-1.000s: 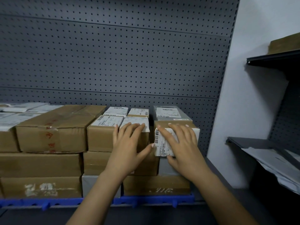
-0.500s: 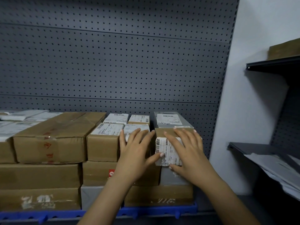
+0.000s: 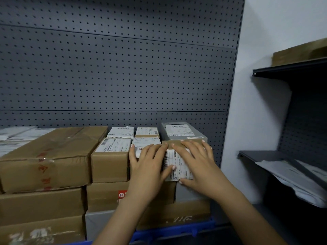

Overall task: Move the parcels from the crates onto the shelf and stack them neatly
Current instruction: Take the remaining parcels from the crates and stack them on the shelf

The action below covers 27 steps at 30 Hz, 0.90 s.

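While squaring the labelled parcel [image 3: 177, 167] atop the right-hand stack [image 3: 191, 212] on the shelf [image 3: 177, 231], pressing left hand [image 3: 146, 168] and right hand [image 3: 198, 161] flat, fingers straight, gripping nothing; probably final nudging; next: let go, fetch another

small parcel [image 3: 169, 143]: front largely covered | label [image 3: 177, 167] print: illegible | side shelf [image 3: 261, 155]: cropped

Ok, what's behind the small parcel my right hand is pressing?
A grey box with a white label on top sits behind the small parcel. Its front is covered by that parcel and the right hand.
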Each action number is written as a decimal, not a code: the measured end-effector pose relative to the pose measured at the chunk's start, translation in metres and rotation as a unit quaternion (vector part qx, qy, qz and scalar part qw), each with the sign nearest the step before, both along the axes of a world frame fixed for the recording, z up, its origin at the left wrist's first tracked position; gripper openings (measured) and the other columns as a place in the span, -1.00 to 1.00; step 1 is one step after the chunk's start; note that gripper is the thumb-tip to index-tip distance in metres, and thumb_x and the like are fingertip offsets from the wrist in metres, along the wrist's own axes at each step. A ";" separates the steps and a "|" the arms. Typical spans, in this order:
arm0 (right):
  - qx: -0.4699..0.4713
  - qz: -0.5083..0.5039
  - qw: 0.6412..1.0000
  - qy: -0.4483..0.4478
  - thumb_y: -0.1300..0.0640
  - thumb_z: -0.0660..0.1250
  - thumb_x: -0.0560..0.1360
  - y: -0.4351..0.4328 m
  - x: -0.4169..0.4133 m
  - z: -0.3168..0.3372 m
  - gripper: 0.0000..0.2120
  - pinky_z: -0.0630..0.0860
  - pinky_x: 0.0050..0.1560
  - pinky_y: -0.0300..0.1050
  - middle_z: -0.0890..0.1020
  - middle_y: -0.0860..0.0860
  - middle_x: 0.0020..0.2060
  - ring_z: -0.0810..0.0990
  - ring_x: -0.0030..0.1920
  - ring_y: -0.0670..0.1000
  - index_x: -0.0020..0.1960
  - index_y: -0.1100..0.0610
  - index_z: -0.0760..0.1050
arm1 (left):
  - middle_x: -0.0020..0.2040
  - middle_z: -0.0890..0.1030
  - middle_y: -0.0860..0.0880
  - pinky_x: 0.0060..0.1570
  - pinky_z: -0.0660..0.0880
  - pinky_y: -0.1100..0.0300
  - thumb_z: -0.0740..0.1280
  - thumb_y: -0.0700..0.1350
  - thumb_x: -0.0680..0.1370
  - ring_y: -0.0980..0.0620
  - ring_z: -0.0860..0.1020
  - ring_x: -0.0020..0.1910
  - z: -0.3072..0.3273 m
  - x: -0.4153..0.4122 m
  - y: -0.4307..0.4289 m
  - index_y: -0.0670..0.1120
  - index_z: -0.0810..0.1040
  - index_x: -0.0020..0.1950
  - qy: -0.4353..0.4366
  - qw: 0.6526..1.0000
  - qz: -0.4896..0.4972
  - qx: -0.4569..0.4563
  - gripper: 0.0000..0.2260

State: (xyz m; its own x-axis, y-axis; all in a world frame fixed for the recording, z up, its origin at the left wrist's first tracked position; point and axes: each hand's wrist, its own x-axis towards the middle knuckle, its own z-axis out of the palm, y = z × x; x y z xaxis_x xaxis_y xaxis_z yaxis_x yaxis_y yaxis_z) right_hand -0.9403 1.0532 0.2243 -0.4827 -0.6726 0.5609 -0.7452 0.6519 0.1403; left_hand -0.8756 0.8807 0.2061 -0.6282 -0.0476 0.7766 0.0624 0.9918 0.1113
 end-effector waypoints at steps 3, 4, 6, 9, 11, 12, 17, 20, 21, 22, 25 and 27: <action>0.010 0.004 1.000 -0.001 -0.17 0.45 0.35 0.002 -0.001 0.002 -0.01 -0.34 0.47 0.05 0.10 -0.06 0.49 -0.04 0.51 -0.01 0.52 -0.20 -0.18 | 0.26 0.50 0.12 0.39 -0.18 -0.15 0.23 0.27 0.49 0.07 0.40 0.30 0.001 0.000 0.001 0.10 0.37 0.40 -0.002 1.000 0.002 0.007 -0.48; 0.012 0.006 1.000 -0.002 -0.18 0.44 0.36 0.003 -0.001 0.001 0.00 -0.35 0.47 0.04 0.08 -0.06 0.50 -0.06 0.52 -0.01 0.52 -0.21 -0.19 | 0.26 0.49 0.13 0.40 -0.19 -0.15 0.19 0.29 0.49 0.08 0.39 0.31 0.001 0.000 0.002 0.11 0.36 0.41 -0.004 1.000 0.002 0.010 -0.48; 0.006 0.012 1.000 -0.006 -0.19 0.45 0.34 0.007 -0.003 0.003 0.01 -0.35 0.47 0.02 0.08 -0.06 0.50 -0.07 0.51 -0.02 0.51 -0.23 -0.20 | 0.27 0.47 0.14 0.41 -0.22 -0.14 0.14 0.32 0.48 0.09 0.38 0.32 0.002 0.001 0.002 0.13 0.35 0.41 -0.004 1.000 -0.001 0.014 -0.46; 0.005 0.016 1.000 -0.011 -0.21 0.45 0.32 0.014 -0.007 0.010 0.01 -0.36 0.47 0.00 0.06 -0.05 0.51 -0.08 0.51 -0.02 0.52 -0.24 -0.16 | 0.32 0.43 0.14 0.41 -0.29 -0.11 0.15 0.35 0.46 0.10 0.33 0.37 0.003 0.003 0.003 0.13 0.33 0.41 -0.006 1.000 -0.003 0.016 -0.42; 0.017 0.020 1.000 -0.008 -0.23 0.44 0.33 0.017 -0.009 0.015 -0.01 -0.40 0.44 -0.05 0.05 -0.07 0.50 -0.09 0.51 -0.03 0.52 -0.22 -0.15 | 0.35 0.40 0.13 0.40 -0.32 -0.11 0.16 0.38 0.43 0.09 0.29 0.40 0.005 0.004 0.004 0.14 0.32 0.42 -0.007 1.000 0.003 0.015 -0.38; 0.021 0.024 0.999 -0.007 -0.23 0.44 0.33 0.019 -0.011 0.016 -0.01 -0.40 0.44 -0.05 0.06 -0.07 0.50 -0.08 0.51 -0.03 0.53 -0.22 -0.14 | 0.35 0.40 0.13 0.40 -0.33 -0.12 0.16 0.40 0.41 0.09 0.28 0.41 0.006 0.004 0.005 0.15 0.31 0.42 -0.009 1.000 0.005 0.015 -0.37; 0.027 0.042 0.999 -0.010 -0.25 0.42 0.34 0.026 -0.016 0.018 -0.04 -0.31 0.48 -0.02 0.07 -0.08 0.49 -0.05 0.51 -0.04 0.52 -0.22 -0.13 | 0.37 0.37 0.14 0.43 -0.27 -0.21 0.23 0.39 0.36 0.09 0.24 0.43 0.010 0.003 0.012 0.18 0.31 0.40 -0.022 1.000 0.006 0.009 -0.35; 0.019 0.049 0.999 -0.007 -0.26 0.42 0.33 0.033 -0.019 0.020 -0.05 -0.31 0.48 -0.03 0.10 -0.09 0.48 -0.03 0.50 -0.06 0.52 -0.21 -0.09 | 0.38 0.37 0.14 0.42 -0.31 -0.14 0.32 0.35 0.36 0.08 0.24 0.44 0.010 0.000 0.017 0.18 0.33 0.40 -0.016 1.000 0.003 0.008 -0.35; 0.020 0.051 0.998 -0.005 -0.26 0.42 0.33 0.035 -0.020 0.021 -0.06 -0.31 0.47 -0.05 0.11 -0.10 0.47 -0.03 0.49 -0.07 0.51 -0.21 -0.09 | 0.38 0.37 0.14 0.42 -0.33 -0.12 0.34 0.34 0.36 0.08 0.24 0.44 0.011 -0.001 0.019 0.17 0.33 0.40 -0.017 1.000 0.003 0.005 -0.34; 0.019 0.053 0.998 -0.005 -0.27 0.42 0.32 0.038 -0.022 0.022 -0.06 -0.31 0.47 -0.07 0.12 -0.10 0.46 -0.02 0.49 -0.08 0.51 -0.21 -0.08 | 0.38 0.36 0.14 0.41 -0.34 -0.11 0.35 0.33 0.36 0.08 0.23 0.44 0.010 -0.003 0.020 0.17 0.32 0.41 -0.018 1.000 0.004 0.002 -0.34; 0.015 0.054 0.998 -0.018 -0.24 0.44 0.31 0.042 -0.027 0.025 -0.07 -0.27 0.48 -0.07 0.16 -0.09 0.45 0.04 0.47 -0.06 0.52 -0.18 -0.01 | 0.37 0.38 0.14 0.42 -0.35 -0.10 0.37 0.31 0.37 0.09 0.26 0.42 0.009 -0.007 0.024 0.15 0.34 0.41 -0.028 1.000 0.006 -0.005 -0.34; 0.016 0.058 0.998 -0.034 -0.23 0.45 0.33 0.043 -0.031 0.026 -0.09 -0.24 0.46 -0.12 0.16 -0.10 0.45 0.04 0.47 -0.06 0.52 -0.17 0.02 | 0.37 0.40 0.13 0.41 -0.37 -0.06 0.38 0.29 0.37 0.08 0.32 0.38 0.009 -0.009 0.026 0.13 0.35 0.41 -0.025 1.000 0.002 0.004 -0.35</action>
State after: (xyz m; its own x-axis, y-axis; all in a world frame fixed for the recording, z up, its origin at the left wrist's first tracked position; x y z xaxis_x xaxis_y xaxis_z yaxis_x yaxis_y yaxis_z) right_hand -0.9718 1.0959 0.2506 -0.4362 -0.7436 0.5067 -0.8241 0.5563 0.1069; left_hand -0.8847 0.9064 0.2149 -0.6660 -0.0561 0.7438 0.0528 0.9911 0.1220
